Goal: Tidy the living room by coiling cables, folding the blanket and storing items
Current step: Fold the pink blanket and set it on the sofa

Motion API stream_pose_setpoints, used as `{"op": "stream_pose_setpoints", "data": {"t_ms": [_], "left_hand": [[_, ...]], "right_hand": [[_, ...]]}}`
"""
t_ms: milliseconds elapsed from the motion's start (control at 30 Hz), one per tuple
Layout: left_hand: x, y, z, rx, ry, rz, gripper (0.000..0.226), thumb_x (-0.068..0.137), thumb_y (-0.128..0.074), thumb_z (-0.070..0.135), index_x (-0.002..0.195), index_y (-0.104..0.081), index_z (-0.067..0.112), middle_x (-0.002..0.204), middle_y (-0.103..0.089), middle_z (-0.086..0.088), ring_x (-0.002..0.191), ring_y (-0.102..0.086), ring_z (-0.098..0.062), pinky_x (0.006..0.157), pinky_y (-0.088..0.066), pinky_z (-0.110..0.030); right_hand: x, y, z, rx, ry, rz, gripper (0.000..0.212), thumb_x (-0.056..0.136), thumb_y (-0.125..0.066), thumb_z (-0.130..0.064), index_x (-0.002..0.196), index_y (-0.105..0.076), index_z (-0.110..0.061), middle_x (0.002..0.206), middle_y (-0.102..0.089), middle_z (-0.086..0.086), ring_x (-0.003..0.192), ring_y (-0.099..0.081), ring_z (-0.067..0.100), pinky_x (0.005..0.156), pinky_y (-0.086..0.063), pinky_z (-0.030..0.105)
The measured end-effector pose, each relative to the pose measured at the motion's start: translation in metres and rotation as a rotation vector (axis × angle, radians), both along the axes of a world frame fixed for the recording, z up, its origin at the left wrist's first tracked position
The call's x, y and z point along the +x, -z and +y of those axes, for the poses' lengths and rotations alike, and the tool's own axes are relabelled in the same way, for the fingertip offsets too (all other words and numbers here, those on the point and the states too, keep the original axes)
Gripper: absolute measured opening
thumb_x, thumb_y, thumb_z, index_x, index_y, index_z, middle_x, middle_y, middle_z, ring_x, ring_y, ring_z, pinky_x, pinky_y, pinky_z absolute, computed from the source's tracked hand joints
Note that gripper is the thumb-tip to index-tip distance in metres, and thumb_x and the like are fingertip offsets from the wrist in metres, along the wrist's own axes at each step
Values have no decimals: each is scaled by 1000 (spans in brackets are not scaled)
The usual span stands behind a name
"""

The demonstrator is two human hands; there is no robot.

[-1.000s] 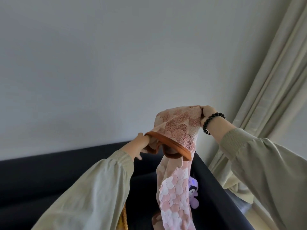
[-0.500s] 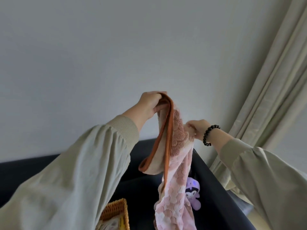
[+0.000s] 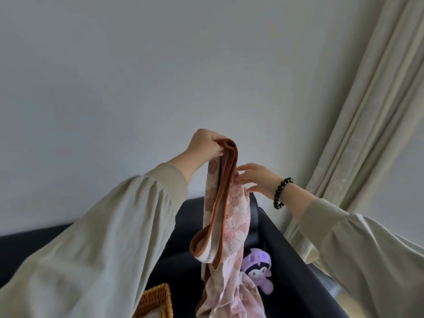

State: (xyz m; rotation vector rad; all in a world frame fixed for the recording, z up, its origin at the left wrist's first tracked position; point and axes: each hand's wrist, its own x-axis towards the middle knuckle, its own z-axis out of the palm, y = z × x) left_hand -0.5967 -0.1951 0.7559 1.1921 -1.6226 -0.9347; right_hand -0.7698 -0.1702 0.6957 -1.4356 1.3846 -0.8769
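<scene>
A pink patterned blanket [image 3: 231, 214] with a brown border hangs in the air in front of the wall. My left hand [image 3: 206, 143] grips its top edge, raised high. My right hand [image 3: 254, 179], with a black bead bracelet at the wrist, is just right of the blanket, fingers spread and fingertips touching the brown border. The blanket's lower part drops out of view at the bottom edge.
A dark sofa [image 3: 296, 271] runs below, with a purple plush toy [image 3: 258, 270] lying on its seat. A wicker basket [image 3: 154, 300] shows at the bottom. Beige curtains [image 3: 367, 122] hang at the right beside a plain wall.
My left hand has lifted the blanket's edge from low to high. My right hand has let go of its grip and now only touches the border with open fingers.
</scene>
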Motion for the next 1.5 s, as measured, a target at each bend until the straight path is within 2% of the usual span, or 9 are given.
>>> {"op": "stream_pose_setpoints", "data": {"t_ms": [100, 300, 400, 533, 700, 867, 1100, 1300, 1500], "left_hand": [[0, 0, -2, -214, -68, -227, 15, 87, -64, -1, 98, -74, 2, 93, -73, -14, 87, -70, -26, 84, -58, -39], [-8, -5, -1, -375, -183, -311, 21, 89, -64, 15, 82, -71, -3, 74, -70, -19, 69, -68, -34, 70, -58, -47], [-10, -3, -2, -415, -247, -306, 26, 87, -63, 19, 73, -69, -3, 69, -69, -17, 64, -67, -32, 66, -57, -46], [2, 0, -6, -442, -393, -315, 29, 86, -63, 24, 64, -64, 5, 61, -64, -4, 61, -61, -22, 59, -51, -34], [24, 9, -15, -374, -563, -217, 34, 86, -62, 24, 57, -46, 17, 74, -58, -6, 68, -54, -25, 56, -32, -26], [43, 20, -21, -206, -558, -181, 21, 96, -50, 25, 80, -49, 11, 80, -54, -1, 77, -51, -22, 67, -35, -30], [85, 36, -26, -124, -581, -470, 11, 98, -46, 16, 102, -53, 9, 99, -60, -9, 83, -51, -25, 71, -40, -35], [62, 37, -16, -211, -156, -782, 63, 80, -50, -7, 137, -45, 20, 138, -49, -7, 126, -44, -25, 104, -38, -42], [28, 36, -3, 4, 276, -590, 8, 92, -56, 23, 91, -63, 21, 93, -63, 3, 93, -59, -17, 72, -42, -24]], "right_hand": [[8, 7, 5, -10, -68, 164, 38, 89, -61, -16, 125, -51, -13, 121, -59, 6, 116, -54, 19, 103, -43, 42], [28, 23, 7, -96, -233, 268, 51, 84, -68, -34, 129, -49, -19, 117, -60, -5, 112, -57, 15, 102, -46, 36], [34, 30, 4, -154, -70, 441, 46, 87, -63, -25, 129, -49, -11, 109, -58, 0, 99, -58, 19, 86, -52, 29], [22, 31, -3, -128, 203, 555, 13, 88, -54, -21, 88, -60, -10, 72, -57, 1, 71, -57, 23, 53, -45, 23], [-3, 28, -8, -120, 317, 777, 15, 86, -54, -18, 89, -65, -9, 72, -59, 2, 67, -59, 22, 55, -44, 25], [-23, 30, -14, -90, 340, 814, 13, 90, -48, -9, 86, -60, -8, 82, -60, 8, 71, -55, 24, 61, -42, 28], [-25, -11, -21, -191, 89, 702, 23, 96, -46, -11, 108, -65, -5, 106, -66, 19, 85, -61, 29, 70, -47, 31], [-3, -41, -21, -249, -130, 728, 28, 98, -49, -21, 113, -65, -5, 110, -66, 14, 100, -61, 28, 86, -47, 31], [7, -43, -22, -230, -205, 772, 31, 97, -49, -28, 110, -66, -6, 107, -68, 17, 102, -62, 34, 92, -48, 42]]}}
